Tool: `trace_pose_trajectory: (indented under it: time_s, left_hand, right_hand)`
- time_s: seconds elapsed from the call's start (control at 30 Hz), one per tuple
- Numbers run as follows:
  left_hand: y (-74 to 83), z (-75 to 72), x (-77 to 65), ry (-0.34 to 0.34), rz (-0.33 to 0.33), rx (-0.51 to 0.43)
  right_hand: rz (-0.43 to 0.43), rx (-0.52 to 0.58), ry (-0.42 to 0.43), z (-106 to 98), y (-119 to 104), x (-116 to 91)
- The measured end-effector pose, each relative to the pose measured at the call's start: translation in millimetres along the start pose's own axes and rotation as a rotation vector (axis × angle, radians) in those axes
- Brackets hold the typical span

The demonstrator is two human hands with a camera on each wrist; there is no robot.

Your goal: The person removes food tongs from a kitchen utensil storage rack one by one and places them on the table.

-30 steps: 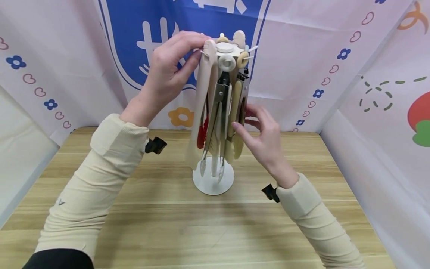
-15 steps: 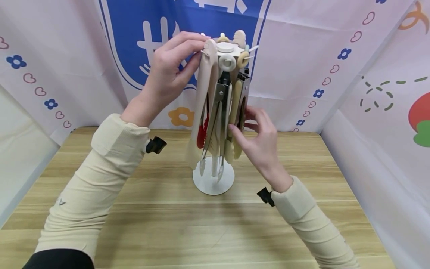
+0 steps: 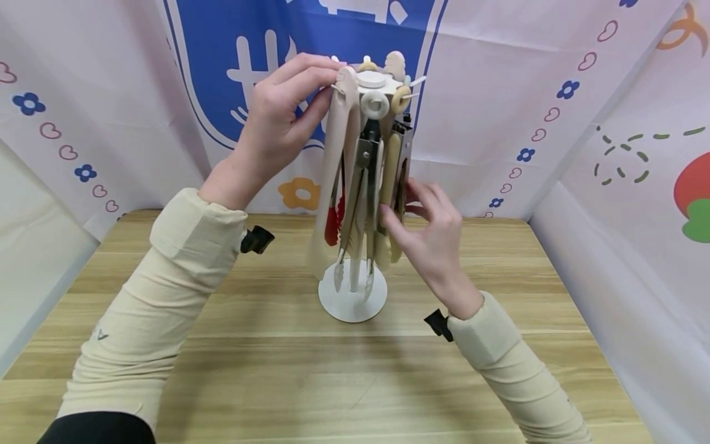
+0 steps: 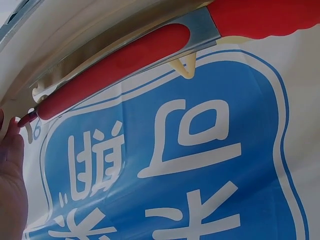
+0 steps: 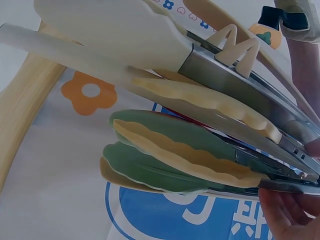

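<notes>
A white utensil rack (image 3: 370, 79) stands on a round base, hung all round with tongs. My left hand (image 3: 277, 117) grips the left side of its top with thumb and fingers, beside the loop of pale tongs (image 3: 333, 154). In the left wrist view, red tongs (image 4: 120, 70) hang just past the fingertips. Lower on the right, my right hand (image 3: 432, 237) pinches tongs with beige scalloped tips (image 5: 190, 155), its thumb near the beige handle (image 3: 390, 166). Black-and-steel tongs (image 3: 360, 179) hang at the front. The right fingertips are partly hidden behind the tongs.
The rack's white base (image 3: 355, 308) rests on a wood-grain table (image 3: 277, 370). A printed cloth backdrop (image 3: 488, 74) rises close behind the rack, and more cloth walls off both sides. Green-tipped tongs (image 5: 155, 170) hang close to the right hand.
My right hand has shifted slightly left against the tongs. The tips of the black-and-steel tongs have swung a little to the right. My left hand stays where it was.
</notes>
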State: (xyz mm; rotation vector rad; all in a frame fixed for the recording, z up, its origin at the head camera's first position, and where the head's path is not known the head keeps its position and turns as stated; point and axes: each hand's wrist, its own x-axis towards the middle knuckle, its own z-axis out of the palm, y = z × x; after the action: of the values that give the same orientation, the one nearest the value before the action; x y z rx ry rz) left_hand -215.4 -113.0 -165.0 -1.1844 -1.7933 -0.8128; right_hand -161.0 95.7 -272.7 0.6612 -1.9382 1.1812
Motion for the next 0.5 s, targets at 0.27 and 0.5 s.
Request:
trace_pose_trajectory:
  time_s: [0.27, 0.5]
  left_hand:
    - [0.3, 0.2, 0.2, 0.001, -0.006, -0.008]
    - [0.5, 0.5, 0.9, 0.008, -0.005, -0.012]
  right_hand:
    - [-0.005, 0.033, -0.004, -2.4, -1.2, 0.8]
    - [-0.013, 0.033, 0.006, -5.0, -2.9, 2.9]
